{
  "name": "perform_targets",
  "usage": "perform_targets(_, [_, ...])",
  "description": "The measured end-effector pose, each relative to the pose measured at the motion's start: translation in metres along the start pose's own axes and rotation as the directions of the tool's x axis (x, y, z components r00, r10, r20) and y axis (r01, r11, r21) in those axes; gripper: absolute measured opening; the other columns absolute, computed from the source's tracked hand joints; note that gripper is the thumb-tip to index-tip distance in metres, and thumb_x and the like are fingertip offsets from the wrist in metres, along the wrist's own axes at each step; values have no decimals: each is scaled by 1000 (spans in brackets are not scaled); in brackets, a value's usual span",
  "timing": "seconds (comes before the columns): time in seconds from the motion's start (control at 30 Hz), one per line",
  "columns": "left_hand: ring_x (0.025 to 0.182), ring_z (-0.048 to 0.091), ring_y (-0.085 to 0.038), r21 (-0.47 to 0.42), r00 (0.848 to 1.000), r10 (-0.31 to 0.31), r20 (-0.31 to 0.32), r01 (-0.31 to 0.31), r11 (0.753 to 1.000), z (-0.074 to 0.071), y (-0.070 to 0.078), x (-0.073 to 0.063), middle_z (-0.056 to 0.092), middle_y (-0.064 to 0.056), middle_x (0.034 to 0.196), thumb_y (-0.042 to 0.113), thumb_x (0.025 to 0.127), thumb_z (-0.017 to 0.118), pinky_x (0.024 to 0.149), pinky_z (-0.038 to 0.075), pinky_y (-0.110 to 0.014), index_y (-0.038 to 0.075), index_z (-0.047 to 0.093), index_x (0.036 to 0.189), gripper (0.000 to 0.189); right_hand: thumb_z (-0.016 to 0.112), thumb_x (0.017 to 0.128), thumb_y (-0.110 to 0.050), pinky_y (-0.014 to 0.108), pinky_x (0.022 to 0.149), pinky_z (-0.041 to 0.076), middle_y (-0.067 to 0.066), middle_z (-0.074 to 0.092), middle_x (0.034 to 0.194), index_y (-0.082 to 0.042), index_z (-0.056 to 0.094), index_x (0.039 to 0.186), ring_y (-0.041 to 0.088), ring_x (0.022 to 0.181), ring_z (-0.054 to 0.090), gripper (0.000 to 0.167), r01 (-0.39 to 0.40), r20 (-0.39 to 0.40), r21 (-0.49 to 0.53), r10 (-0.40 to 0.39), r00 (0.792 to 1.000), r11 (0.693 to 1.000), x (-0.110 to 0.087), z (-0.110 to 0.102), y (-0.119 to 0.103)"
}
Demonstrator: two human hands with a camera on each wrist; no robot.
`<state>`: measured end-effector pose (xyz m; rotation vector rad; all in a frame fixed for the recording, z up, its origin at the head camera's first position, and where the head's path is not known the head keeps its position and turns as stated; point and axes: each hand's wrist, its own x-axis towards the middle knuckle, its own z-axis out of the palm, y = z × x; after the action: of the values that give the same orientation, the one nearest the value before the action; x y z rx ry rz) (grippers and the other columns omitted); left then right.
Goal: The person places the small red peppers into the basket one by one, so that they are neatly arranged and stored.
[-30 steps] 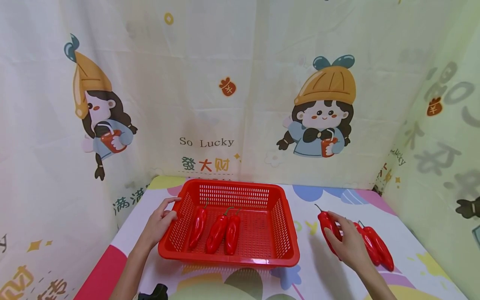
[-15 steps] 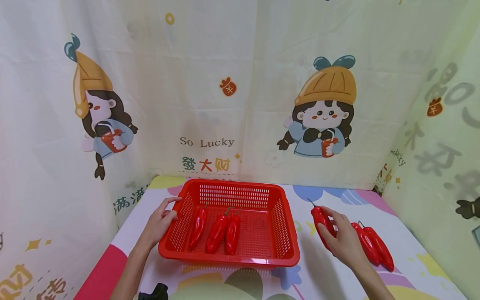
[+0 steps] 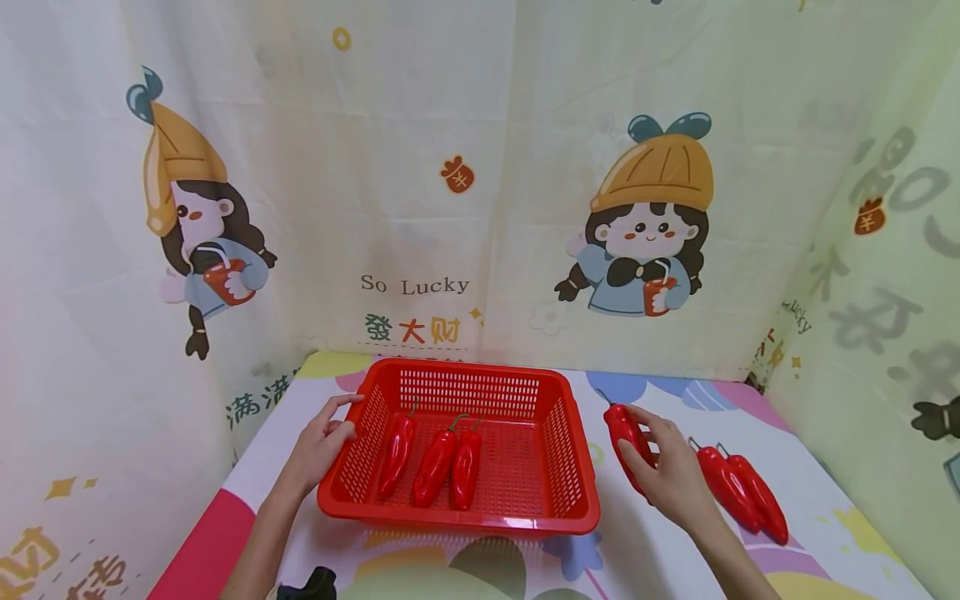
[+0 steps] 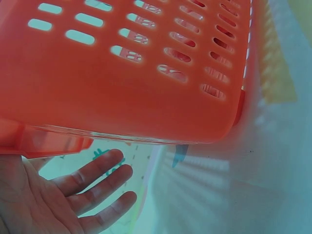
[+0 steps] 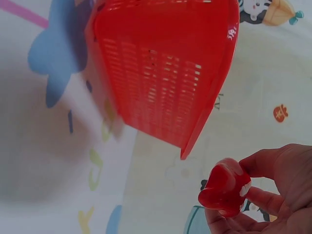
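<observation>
My right hand holds a red chili pepper between thumb and fingers, its green stem pointing up and left, to the right of the red plastic basket. In the right wrist view the pepper appears end-on, beside the basket wall. At the basket's left rim rests my left hand, thumb and index finger touching it. The left wrist view shows three of its fingers stretched out below the rim. Inside the basket lie three red peppers, side by side on the left half.
Two more red peppers lie together on the table to the right of my right hand. A patterned cloth hangs behind and at both sides. The tabletop has colourful printed shapes. A black object shows at the lower edge.
My right hand has moved left with its pepper, toward the basket and away from the two peppers on the table. My left hand and the basket have stayed in place.
</observation>
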<state>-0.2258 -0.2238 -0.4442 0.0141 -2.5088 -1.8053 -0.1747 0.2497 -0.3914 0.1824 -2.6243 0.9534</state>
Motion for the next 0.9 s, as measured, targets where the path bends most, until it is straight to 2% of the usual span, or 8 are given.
perform_targets(0.47, [80, 72, -27, 9, 1000, 7, 2, -7, 1000, 0, -3, 2, 71, -19, 108, 14, 95, 58, 71, 64, -40, 22, 43, 150, 58, 77, 90, -15, 42, 77, 63, 19, 57, 136, -6, 51, 146, 36, 113, 62, 62, 58, -4, 83, -58, 998, 995, 5, 16, -23])
perform_targets(0.67, [79, 71, -27, 12, 1000, 7, 1, -7, 1000, 0, -3, 2, 71, -19, 106, 15, 95, 57, 70, 64, -39, 22, 44, 150, 57, 76, 90, -14, 36, 75, 64, 15, 58, 136, -8, 51, 146, 31, 111, 63, 62, 84, 6, 140, -86, 996, 987, 8, 26, -30])
perform_targets(0.9, [79, 72, -26, 13, 1000, 7, 1, -7, 1000, 0, 0, 1, 71, -19, 107, 15, 95, 58, 71, 64, -39, 22, 44, 150, 57, 77, 89, -12, 34, 73, 64, 14, 57, 137, -9, 51, 147, 31, 111, 63, 63, 64, 27, 172, -69, 997, 983, 13, 37, -43])
